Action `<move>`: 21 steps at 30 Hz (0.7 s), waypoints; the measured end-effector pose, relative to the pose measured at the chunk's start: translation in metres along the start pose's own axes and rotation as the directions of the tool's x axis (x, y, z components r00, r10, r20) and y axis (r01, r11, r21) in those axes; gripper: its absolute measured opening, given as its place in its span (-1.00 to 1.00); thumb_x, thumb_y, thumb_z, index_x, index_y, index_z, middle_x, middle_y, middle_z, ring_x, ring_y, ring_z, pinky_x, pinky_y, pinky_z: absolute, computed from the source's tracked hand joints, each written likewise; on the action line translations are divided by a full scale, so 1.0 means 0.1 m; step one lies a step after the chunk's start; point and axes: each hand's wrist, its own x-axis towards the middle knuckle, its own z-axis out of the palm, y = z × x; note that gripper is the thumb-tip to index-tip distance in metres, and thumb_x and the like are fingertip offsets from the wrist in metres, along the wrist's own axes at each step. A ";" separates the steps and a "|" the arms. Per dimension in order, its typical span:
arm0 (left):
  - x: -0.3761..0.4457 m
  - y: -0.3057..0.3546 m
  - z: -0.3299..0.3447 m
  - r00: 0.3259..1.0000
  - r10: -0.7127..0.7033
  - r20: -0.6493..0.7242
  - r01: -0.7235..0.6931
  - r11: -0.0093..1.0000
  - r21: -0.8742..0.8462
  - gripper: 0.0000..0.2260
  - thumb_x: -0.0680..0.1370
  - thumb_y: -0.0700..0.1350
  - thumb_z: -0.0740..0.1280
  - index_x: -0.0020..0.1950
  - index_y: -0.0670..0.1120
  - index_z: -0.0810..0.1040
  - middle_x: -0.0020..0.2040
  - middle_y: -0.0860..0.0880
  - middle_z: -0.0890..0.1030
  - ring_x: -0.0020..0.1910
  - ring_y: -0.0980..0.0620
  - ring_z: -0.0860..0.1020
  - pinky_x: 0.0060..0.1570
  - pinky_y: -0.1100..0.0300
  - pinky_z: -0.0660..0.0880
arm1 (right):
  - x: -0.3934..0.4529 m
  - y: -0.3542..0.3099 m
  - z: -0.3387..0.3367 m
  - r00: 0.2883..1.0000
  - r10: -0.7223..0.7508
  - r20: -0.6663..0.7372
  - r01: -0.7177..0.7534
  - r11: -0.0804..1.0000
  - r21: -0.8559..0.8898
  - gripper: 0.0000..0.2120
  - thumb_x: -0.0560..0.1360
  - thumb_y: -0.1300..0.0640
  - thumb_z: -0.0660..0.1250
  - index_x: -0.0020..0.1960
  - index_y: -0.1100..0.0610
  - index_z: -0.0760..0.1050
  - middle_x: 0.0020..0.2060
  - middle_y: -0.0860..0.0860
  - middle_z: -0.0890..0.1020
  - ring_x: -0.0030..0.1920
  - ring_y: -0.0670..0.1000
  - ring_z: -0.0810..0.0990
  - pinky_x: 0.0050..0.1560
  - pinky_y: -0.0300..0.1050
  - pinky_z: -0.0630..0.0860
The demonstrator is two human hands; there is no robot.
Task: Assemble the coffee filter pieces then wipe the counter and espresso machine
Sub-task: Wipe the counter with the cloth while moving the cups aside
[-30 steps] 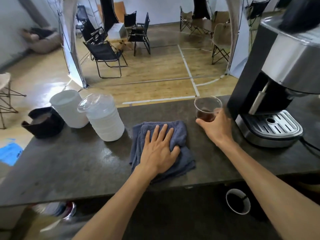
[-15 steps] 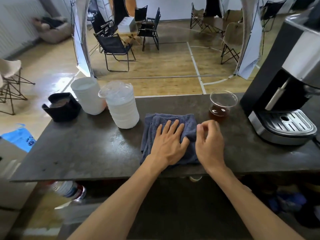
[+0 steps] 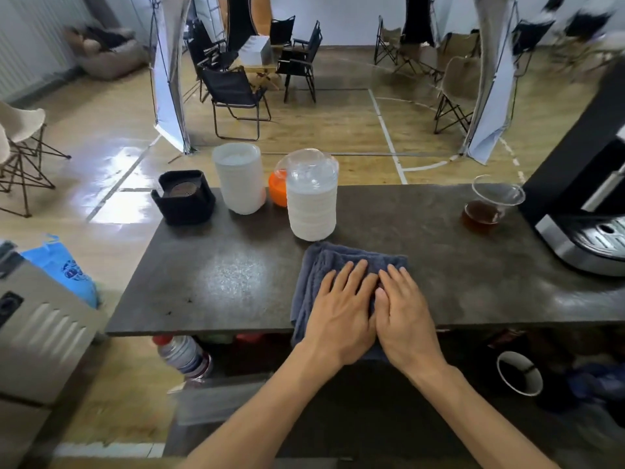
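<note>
While both hands lie flat on the folded blue-grey cloth (image 3: 341,265) at the near edge of the dark counter (image 3: 236,279), the other things stand along the counter's far side. At about ten o'clock from the cloth sits a black square holder (image 3: 184,198) on the counter's far left corner, and just right of it stands a white stack of lids (image 3: 239,179). An orange object (image 3: 276,191) shows between that stack and a second, clear-topped stack of lids (image 3: 311,198), which stands at eleven o'clock from the cloth, just beyond its far edge. The left hand (image 3: 338,306) presses the cloth's middle with straight, slightly spread fingers, its wrist over the counter's edge where the cloth hangs down. The right hand (image 3: 404,309) lies touching it at three o'clock, fingers straight and close together, on the cloth's right part. At two o'clock, well apart, stands a clear cup (image 3: 487,204) with dark liquid, and just beside that, the espresso machine (image 3: 581,211) at the right edge.
</note>
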 end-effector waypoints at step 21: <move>-1.24 -2.68 -0.88 0.949 -0.312 0.048 0.300 0.939 0.170 -0.36 0.49 0.29 -0.18 0.59 0.26 -0.04 0.62 0.14 -0.08 0.60 -0.01 -0.17 0.53 -0.12 -0.07 | 0.11 -2.68 1.42 0.951 -0.188 0.246 0.224 0.966 -0.129 -0.35 0.65 -0.19 -0.09 0.61 0.14 -0.09 0.60 0.18 -0.12 0.59 0.13 -0.21 0.56 0.07 -0.19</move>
